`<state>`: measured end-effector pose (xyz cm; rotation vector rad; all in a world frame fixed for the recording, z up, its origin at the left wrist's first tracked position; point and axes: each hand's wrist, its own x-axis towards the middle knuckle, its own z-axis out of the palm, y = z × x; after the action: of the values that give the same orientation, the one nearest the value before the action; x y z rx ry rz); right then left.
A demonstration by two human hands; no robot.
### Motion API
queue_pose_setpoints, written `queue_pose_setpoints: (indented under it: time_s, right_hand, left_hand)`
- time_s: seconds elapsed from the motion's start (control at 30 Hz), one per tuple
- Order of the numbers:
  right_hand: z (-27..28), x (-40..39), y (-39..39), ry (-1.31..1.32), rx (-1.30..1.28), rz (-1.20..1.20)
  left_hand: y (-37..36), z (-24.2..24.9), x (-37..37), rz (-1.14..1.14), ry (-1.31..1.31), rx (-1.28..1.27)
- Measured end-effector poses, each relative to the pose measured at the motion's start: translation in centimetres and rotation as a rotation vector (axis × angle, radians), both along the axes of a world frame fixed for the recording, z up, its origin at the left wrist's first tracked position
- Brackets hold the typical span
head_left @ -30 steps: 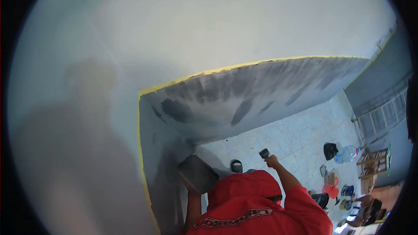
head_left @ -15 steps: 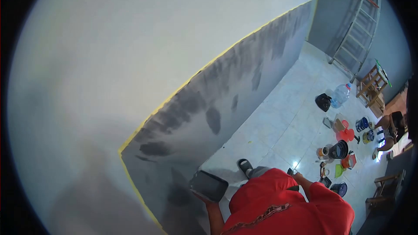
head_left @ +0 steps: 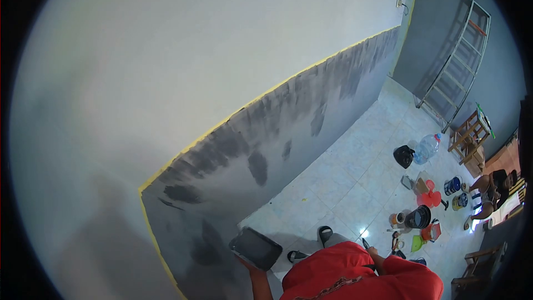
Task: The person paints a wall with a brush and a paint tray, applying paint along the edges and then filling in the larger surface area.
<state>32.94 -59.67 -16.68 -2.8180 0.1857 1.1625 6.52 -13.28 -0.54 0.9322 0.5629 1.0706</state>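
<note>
A dark rectangular paint tray (head_left: 257, 248) is held low beside the wall, with my left hand (head_left: 251, 265) closed under its near edge. That hand's fingers are mostly hidden beneath the tray. On the other side of my body, my right hand (head_left: 373, 252) is closed around a slim dark tool (head_left: 365, 243), too small to name, pointing forward. Nearest to the tray is the wall's lower grey band (head_left: 227, 228), with dark, uneven paint patches along its top. Yellow masking tape (head_left: 266, 93) borders this band below the pale upper wall (head_left: 183, 50).
A black bucket (head_left: 418, 217), paint cans (head_left: 453, 185), red lids (head_left: 428, 194) and a green container (head_left: 417, 243) stand on the tiled floor. Farther off are a black bag (head_left: 403, 156), a water bottle (head_left: 427, 148), a ladder (head_left: 458, 66), a wooden stool (head_left: 469, 136) and a seated person (head_left: 494, 193).
My view has tilted up, so the wall and floor items sit lower in the picture. Both sandals now show. Each hand keeps its hold.
</note>
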Motion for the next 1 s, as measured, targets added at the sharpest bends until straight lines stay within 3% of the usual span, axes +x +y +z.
queue_pose_setpoints:
  time_s: [0.07,0.17,0.3,0.43,0.57,0.67,0.73,0.77,0.83,0.93,1.0]
  right_hand:
    - [0.1,1.1,-0.9,-0.08,-0.011,-0.165]
    - [1.2,2.3,-2.8,-0.236,0.057,-0.179]
    - [0.9,5.9,-5.3,-0.259,0.019,-0.202]
    - [-0.6,12.3,-7.3,-0.209,0.042,-0.077]
    - [-1.9,20.5,-9.1,-0.121,0.08,0.223]
    - [-1.2,28.2,-9.7,-0.027,0.054,0.417]
    - [-2.0,33.0,-9.5,0.065,0.05,0.377]
    - [-5.4,36.0,-9.9,0.158,0.155,0.172]
    - [-7.9,40.0,-8.0,0.114,0.149,0.272]
    - [-4.9,41.2,-3.5,0.18,0.376,0.358]
    - [-3.6,40.3,-0.5,0.176,0.375,0.381]
  left_hand:
    - [-0.9,-1.9,-0.6,-0.102,-0.178,-0.148]
    - [-2.5,-1.9,0.2,-0.095,-0.27,-0.239]
    - [-5.7,-0.1,2.9,-0.035,-0.299,-0.423]
    - [-10.4,2.1,6.8,0.025,-0.456,-0.511]
    - [-17.0,4.5,12.1,0.034,-0.591,-0.381]
    - [-24.6,5.2,14.6,0.286,-0.596,-0.535]
    - [-28.6,4.5,15.4,0.332,-0.611,-0.601]
    - [-30.4,5.4,16.0,0.346,-0.63,-0.586]
    - [-33.9,7.5,17.0,0.35,-0.666,-0.54]
    - [-39.3,6.2,16.5,0.378,-0.663,-0.528]
    - [-42.5,5.4,16.1,0.423,-0.692,-0.511]
